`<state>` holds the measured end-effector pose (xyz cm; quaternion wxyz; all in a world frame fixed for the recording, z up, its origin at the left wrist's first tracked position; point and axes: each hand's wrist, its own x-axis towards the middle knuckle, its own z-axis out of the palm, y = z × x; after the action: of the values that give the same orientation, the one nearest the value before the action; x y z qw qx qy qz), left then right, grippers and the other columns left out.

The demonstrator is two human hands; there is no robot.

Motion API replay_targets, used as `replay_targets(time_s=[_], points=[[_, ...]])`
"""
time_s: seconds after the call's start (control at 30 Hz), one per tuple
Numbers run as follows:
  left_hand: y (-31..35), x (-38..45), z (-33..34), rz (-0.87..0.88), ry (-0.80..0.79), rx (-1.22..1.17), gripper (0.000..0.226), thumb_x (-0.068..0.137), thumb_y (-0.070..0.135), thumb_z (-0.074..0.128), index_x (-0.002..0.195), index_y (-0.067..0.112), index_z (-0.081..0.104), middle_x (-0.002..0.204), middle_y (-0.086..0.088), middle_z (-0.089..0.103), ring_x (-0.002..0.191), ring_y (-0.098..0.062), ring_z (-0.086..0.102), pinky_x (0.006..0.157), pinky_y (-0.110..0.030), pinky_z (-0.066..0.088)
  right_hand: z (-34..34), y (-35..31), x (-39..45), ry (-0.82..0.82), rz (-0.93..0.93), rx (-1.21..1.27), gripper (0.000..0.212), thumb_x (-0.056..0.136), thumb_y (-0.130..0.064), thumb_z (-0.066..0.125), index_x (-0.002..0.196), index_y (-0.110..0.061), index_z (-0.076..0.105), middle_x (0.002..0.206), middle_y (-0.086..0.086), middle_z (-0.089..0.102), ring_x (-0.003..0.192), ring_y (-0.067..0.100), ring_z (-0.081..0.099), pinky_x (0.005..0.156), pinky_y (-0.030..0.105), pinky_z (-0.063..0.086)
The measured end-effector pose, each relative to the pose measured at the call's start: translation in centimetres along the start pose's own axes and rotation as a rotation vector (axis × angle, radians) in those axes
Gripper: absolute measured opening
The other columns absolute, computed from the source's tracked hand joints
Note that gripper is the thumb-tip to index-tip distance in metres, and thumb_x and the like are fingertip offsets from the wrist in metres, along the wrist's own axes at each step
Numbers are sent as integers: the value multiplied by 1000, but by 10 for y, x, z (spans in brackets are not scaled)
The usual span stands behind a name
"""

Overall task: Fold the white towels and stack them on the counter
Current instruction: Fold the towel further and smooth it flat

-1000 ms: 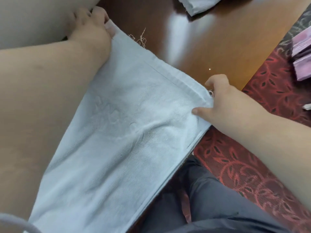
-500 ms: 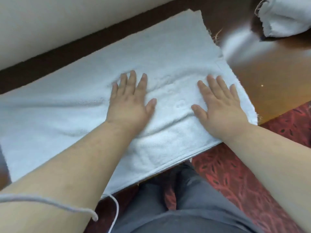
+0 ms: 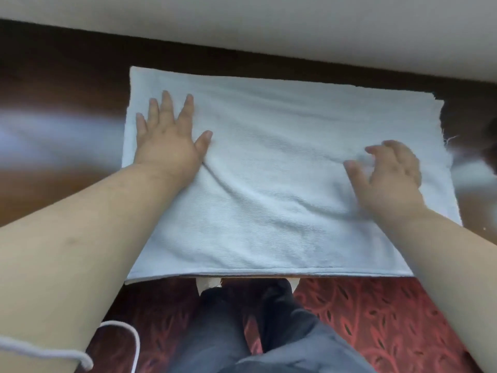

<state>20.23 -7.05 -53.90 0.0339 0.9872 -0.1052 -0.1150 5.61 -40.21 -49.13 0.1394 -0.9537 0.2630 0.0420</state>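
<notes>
Near edge: dark grey trousers (image 3: pixel 236 329) over red patterned carpet (image 3: pixel 390 319). White terry towel (image 3: pixel 269 184), folded, lies flat on glossy dark brown wooden counter (image 3: pixel 53 184), front hem overhanging the edge. Left hand (image 3: pixel 168 142) pressed flat, fingers spread. Right hand (image 3: pixel 390 173) blurred, fingers loosely curled, bunching a wrinkle. Step looks like smoothing; next likely another fold, needing an end gripped. Beige wall (image 3: pixel 242 22) behind.

White towel (image 3: pixel 282 184), dark brown counter (image 3: pixel 53 84), red leaf-patterned carpet (image 3: pixel 390 324).
</notes>
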Motion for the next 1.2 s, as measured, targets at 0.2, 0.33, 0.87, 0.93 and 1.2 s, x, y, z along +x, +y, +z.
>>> replay_targets(time_s=[0.2, 0.33, 0.87, 0.93, 1.2], points=[[-16, -63, 17, -36, 31, -46, 76, 95, 64, 15, 157, 24, 2, 164, -12, -2, 150, -29, -6, 121, -47, -2, 67, -201, 39, -261, -793, -68, 57, 103, -47, 36, 155, -25, 29, 165, 3, 18, 153, 23, 6, 123, 45, 8], [-35, -55, 19, 15, 56, -27, 77, 91, 64, 10, 157, 24, 1, 164, -10, -5, 150, -26, -7, 121, -44, -3, 96, -222, 73, -272, -840, -290, 68, 97, -63, 25, 157, -35, 11, 168, -3, 1, 153, 17, -4, 123, 45, -1], [-84, -158, 19, -440, 179, -268, 41, 90, 62, 41, 88, 22, 50, 87, 2, 49, 86, -25, 48, 72, -40, 43, 99, -367, 119, -270, -700, -122, 56, 97, -57, 46, 137, -17, 48, 135, 10, 56, 124, 33, 52, 98, 36, 42], [-84, -166, 20, -408, 148, -281, 45, 91, 63, 34, 72, 23, 43, 82, 4, 44, 80, -21, 46, 66, -36, 41, 104, -372, 123, -213, -786, -112, 49, 100, -53, 40, 125, -13, 54, 121, 15, 61, 113, 36, 56, 83, 32, 38], [-93, -175, 16, -319, 93, -297, 58, 90, 76, 14, 59, 30, 31, 67, 11, 41, 69, -14, 41, 68, -32, 30, 106, -398, 144, -274, -629, -3, 47, 98, -53, 45, 126, -20, 63, 127, 4, 63, 120, 26, 55, 86, 21, 33]])
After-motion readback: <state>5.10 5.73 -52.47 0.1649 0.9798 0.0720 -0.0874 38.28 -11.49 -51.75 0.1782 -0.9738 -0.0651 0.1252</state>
